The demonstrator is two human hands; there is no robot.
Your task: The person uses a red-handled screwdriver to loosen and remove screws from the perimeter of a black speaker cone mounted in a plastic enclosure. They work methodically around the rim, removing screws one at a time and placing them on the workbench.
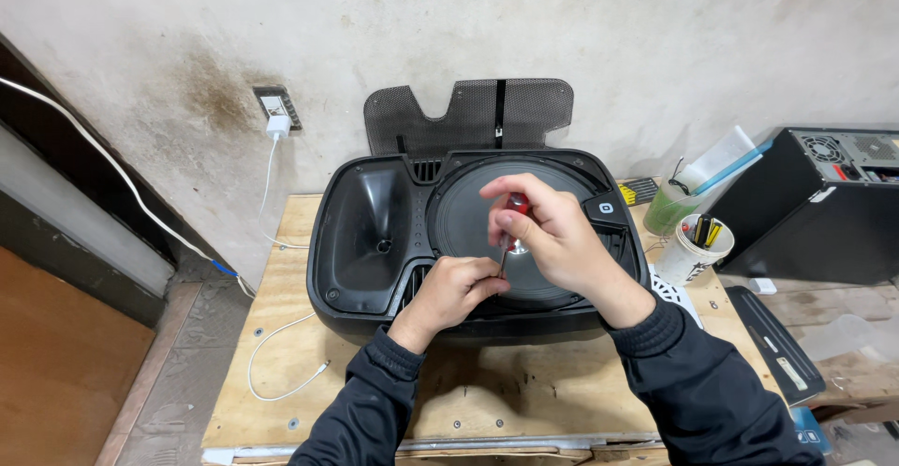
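A black loudspeaker cabinet point(365, 241) lies face up on a plywood table point(281, 372), showing its horn at left and its round woofer cone point(459, 222) at centre. My right hand point(552, 236) grips a red-handled screwdriver point(513, 213), held upright over the woofer's near rim. My left hand point(456, 288) pinches the screwdriver's metal shaft near its tip, resting on the cabinet's front edge. The tip itself is hidden by my fingers.
A black mesh grille point(468, 110) leans against the wall behind the cabinet. A white cup point(691, 246) with pens, a green bottle point(667, 211) and a black computer case point(824, 204) stand at right. A white cable point(281, 363) runs from a wall charger point(278, 127) across the table.
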